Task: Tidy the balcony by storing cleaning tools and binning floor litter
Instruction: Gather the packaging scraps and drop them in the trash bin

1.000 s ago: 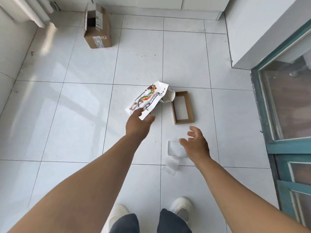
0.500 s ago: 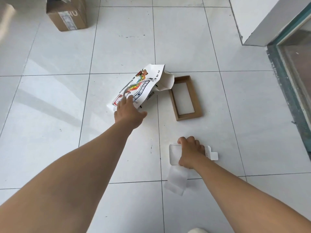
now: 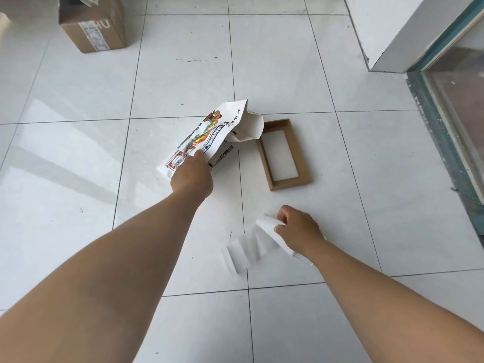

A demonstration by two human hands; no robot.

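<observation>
A white paper bag (image 3: 217,129) with colourful print lies crumpled on the white floor tiles, its near end raised. My left hand (image 3: 192,174) grips that near end. Right of the bag a shallow brown cardboard lid (image 3: 284,153) lies flat on the floor. Nearer to me my right hand (image 3: 298,229) holds a white plastic tray (image 3: 272,235) tilted up off the floor. A folded white paper strip (image 3: 242,254) hangs or trails from below the tray, blurred.
A brown cardboard box (image 3: 93,23) with labels stands at the far left. A white wall corner (image 3: 387,38) and a teal-framed glass door (image 3: 450,82) close off the right side.
My right hand has lifted the white tray off the floor and tilted it, and the paper strip has shifted left. My left hand has raised the bag's near end. The view moved closer.
</observation>
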